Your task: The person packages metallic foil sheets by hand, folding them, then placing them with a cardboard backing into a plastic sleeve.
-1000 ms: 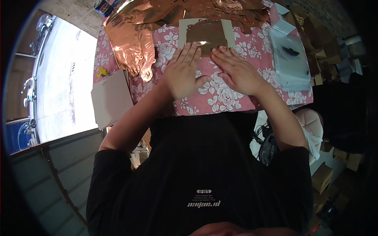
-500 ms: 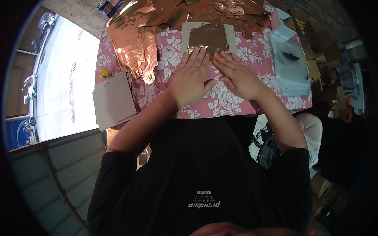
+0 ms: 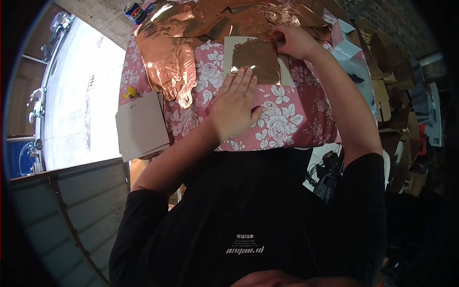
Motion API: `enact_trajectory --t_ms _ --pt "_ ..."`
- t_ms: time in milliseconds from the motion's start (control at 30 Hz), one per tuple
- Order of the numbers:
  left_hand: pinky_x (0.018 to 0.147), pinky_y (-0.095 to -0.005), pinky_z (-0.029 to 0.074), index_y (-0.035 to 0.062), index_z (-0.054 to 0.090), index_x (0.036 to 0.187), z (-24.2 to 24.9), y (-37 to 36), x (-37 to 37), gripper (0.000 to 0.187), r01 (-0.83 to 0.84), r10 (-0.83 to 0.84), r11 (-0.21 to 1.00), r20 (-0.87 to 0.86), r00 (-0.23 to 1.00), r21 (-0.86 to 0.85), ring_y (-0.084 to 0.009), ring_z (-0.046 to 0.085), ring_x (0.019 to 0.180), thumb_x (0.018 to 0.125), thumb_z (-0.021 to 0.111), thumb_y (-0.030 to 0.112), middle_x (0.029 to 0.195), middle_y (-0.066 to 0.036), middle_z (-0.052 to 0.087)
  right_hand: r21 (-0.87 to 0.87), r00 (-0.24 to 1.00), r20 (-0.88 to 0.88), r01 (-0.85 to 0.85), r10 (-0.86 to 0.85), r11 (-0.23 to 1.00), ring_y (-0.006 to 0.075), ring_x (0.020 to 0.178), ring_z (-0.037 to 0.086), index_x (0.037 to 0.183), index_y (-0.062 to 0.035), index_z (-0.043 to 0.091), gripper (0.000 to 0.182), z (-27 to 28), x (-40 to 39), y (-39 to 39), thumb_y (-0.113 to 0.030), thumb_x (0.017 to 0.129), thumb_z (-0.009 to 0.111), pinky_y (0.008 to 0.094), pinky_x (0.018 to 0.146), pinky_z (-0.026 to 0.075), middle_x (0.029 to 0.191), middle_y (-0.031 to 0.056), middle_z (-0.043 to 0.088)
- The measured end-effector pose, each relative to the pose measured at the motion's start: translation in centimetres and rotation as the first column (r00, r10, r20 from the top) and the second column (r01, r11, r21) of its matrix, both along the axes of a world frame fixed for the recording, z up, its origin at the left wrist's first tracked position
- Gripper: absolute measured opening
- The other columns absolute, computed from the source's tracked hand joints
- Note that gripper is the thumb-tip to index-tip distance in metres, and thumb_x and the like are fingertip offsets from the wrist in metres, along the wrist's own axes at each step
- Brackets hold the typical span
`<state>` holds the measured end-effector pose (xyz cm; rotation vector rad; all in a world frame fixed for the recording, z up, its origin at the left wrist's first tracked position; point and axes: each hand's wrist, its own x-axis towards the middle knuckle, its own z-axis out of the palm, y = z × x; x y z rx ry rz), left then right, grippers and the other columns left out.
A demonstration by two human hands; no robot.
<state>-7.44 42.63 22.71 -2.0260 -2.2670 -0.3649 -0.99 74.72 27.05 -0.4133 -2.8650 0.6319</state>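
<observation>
A folded piece of shiny copper-coloured foil (image 3: 256,60), like a flat foil balloon, lies on a beige cardboard sheet (image 3: 285,71). My left hand (image 3: 233,103) rests flat, fingers stretched out, with its fingertips on the foil's lower left edge. At the foil's upper right corner is my right hand (image 3: 297,42), its fingers curled into a pinch; what is between them is hidden. More copper foil (image 3: 167,62) spreads across the far side and left of the table, some of it behind my right hand.
A pink floral cloth (image 3: 282,122) covers the table. Several cardboard sheets (image 3: 141,126) are stacked at the left edge, by a small yellow thing (image 3: 130,93). A can (image 3: 135,13) stands far left. On the right are a white box (image 3: 345,38) and clear plastic (image 3: 366,88).
My right hand has lifted from the foil's lower edge and moved up to its upper right corner, fingers now pinched. My left hand stays flat on the lower edge.
</observation>
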Motion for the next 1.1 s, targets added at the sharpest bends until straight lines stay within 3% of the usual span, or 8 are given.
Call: enact_trajectory --t_ms 400,600,700,833,900,967,1033,1100 --pt "0.135 -0.0528 0.02 -0.0045 0.035 0.167 1.7 -7.0 2.4 0.094 0.118 -0.109 0.992 0.19 0.976 -0.04 -0.0385 0.027 0.166 0.099 0.072 0.049 0.176 -0.026 0.03 -0.069 0.997 0.048 -0.051 0.055 0.996 0.0361 0.098 0.073 0.105 -0.0025 0.069 0.043 0.5 4.1 -6.1 -0.007 0.069 0.091 0.0424 0.09 0.057 0.102 0.0151 0.076" --pt "0.135 -0.0538 0.017 -0.0065 0.04 0.163 1.0 -6.8 2.6 0.093 0.112 -0.108 0.994 0.165 0.98 -0.014 -0.0387 0.026 0.166 0.096 0.072 0.049 0.175 -0.027 0.032 0.04 0.976 0.218 0.015 -0.024 0.999 0.0319 0.094 0.074 0.108 -0.0007 0.068 0.028 1.5 3.1 -5.4 -0.008 0.083 0.08 0.0428 0.085 0.058 0.099 0.0158 0.076" --pt "0.136 -0.0526 0.017 -0.0063 0.041 0.163 1.0 -6.9 2.7 0.092 0.107 -0.104 0.994 0.169 0.98 -0.009 -0.038 0.026 0.166 0.096 0.072 0.048 0.175 -0.027 0.032 -0.028 0.999 0.045 -0.022 0.023 0.999 0.0283 0.09 0.075 0.115 -0.0001 0.069 0.028 4.0 4.3 -4.9 -0.01 0.089 0.074 0.0426 0.082 0.059 0.098 0.0148 0.076" --pt "0.136 -0.0518 0.016 -0.0063 0.042 0.162 1.0 -6.8 2.7 0.09 0.111 -0.11 0.994 0.154 0.982 0.004 -0.0374 0.027 0.166 0.096 0.072 0.048 0.175 -0.027 0.033 0.026 0.968 -0.12 0.224 -0.219 0.974 0.0224 0.098 0.078 0.13 -0.0017 0.071 0.034 9.1 6.8 -3.6 -0.009 0.098 0.07 0.0396 0.086 0.061 0.11 0.0137 0.08" --pt "0.136 -0.0519 0.015 -0.0063 0.043 0.162 1.1 -6.8 2.7 0.09 0.104 -0.103 0.995 0.144 0.984 0.005 -0.0373 0.029 0.165 0.096 0.071 0.049 0.174 -0.026 0.034 -0.216 0.845 -0.377 0.318 -0.379 0.923 0.0169 0.076 0.067 0.111 -0.0012 0.075 0.013 13.8 8.5 -8.9 -0.008 0.1 0.074 0.0341 0.07 0.054 0.077 0.0084 0.072" --pt "0.137 -0.0519 0.015 -0.0061 0.044 0.162 1.0 -6.8 2.7 0.09 0.105 -0.106 0.994 0.137 0.985 0.013 -0.0373 0.028 0.165 0.096 0.071 0.049 0.174 -0.026 0.034 0.047 0.807 -0.55 0.286 -0.214 0.957 0.0259 0.103 0.078 0.135 -0.0038 0.071 0.033 14.4 11.1 -10.7 -0.005 0.102 0.066 0.0384 0.088 0.061 0.12 0.0158 0.08" --pt "0.137 -0.052 0.015 -0.006 0.044 0.162 0.9 -6.7 2.8 0.091 0.108 -0.11 0.994 0.131 0.985 0.023 -0.0372 0.028 0.165 0.096 0.072 0.049 0.174 -0.026 0.034 0.537 0.884 -0.466 0.317 -0.039 0.782 0.0291 0.108 0.079 0.137 -0.0075 0.073 0.041 14.1 13.8 -14.3 0.0 0.098 0.065 0.0379 0.09 0.062 0.127 0.0152 0.079" --pt "0.135 -0.0517 0.021 -0.008 0.051 0.156 1.1 -6.6 3.0 0.086 0.08 -0.09 0.994 0.14 0.986 0.076 -0.0361 0.039 0.16 0.095 0.072 0.049 0.164 -0.025 0.05 0.564 0.932 -0.357 0.158 0.067 0.811 0.0303 0.109 0.079 0.134 -0.0108 0.076 0.047 11.7 14.7 -18.7 0.005 0.091 0.065 0.0384 0.091 0.063 0.13 0.0141 0.078"
